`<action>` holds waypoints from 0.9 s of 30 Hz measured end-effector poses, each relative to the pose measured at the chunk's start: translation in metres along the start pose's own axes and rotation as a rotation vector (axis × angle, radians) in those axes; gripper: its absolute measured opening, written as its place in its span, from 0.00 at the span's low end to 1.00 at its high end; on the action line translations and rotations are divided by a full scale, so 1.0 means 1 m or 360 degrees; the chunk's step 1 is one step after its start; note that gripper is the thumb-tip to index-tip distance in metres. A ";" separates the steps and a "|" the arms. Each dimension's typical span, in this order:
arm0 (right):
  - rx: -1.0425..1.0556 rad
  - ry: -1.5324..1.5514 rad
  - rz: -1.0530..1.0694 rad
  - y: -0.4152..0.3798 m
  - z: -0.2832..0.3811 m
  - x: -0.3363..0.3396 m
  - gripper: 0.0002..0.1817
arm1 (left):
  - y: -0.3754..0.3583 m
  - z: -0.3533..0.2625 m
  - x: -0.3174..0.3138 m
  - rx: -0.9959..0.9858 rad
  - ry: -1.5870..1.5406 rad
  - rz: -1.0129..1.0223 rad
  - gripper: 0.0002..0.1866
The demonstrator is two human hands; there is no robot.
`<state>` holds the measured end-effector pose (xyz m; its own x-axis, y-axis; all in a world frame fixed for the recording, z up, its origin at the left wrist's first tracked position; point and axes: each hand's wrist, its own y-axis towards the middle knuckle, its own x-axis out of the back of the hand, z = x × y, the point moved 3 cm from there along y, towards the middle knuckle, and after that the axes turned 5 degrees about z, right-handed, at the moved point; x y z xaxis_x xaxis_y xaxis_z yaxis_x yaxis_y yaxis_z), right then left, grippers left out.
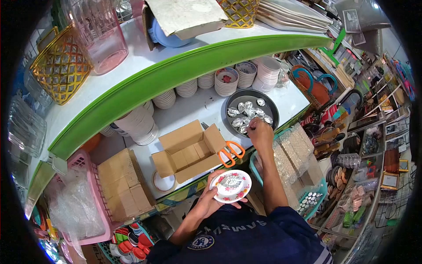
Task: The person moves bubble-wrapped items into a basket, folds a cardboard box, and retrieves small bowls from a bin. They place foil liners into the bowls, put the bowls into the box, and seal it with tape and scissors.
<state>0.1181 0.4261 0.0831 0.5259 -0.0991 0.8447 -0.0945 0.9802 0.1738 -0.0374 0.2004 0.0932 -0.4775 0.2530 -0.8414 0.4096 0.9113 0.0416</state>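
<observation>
My left hand (205, 202) grips a small white saucer (244, 185) with a red floral pattern, thumb on its rim and fingers beneath. A silver fluted piece (232, 181) shows in the middle of the saucer. Over the near edge of a dark round pan (229, 126), my right hand (260, 132) is closed, fingertips down among crinkled silver pieces (249, 108). What those fingertips hold, if anything, is hidden. Close to the left of the pan, an open cardboard box (187, 149) stands on the white shelf, its flaps spread.
Orange-handled scissors (231, 154) lie beside the box. A tape roll (163, 181) sits at the shelf's front edge. Stacked bowls (226, 81) line the back under a green-edged upper shelf (176, 68). A pink basket (99, 198) stands left, bubble wrap (292, 154) right.
</observation>
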 end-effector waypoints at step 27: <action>0.0687 0.1076 0.0219 -0.125 0.072 0.098 0.08 | 0.008 -0.006 -0.007 -0.0120 0.0098 0.0006 0.38</action>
<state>0.1204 0.2811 0.1810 0.8695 0.2775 0.4086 -0.4405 0.8099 0.3873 -0.0355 0.2076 0.1027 -0.5238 0.2737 -0.8067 0.3527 0.9317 0.0871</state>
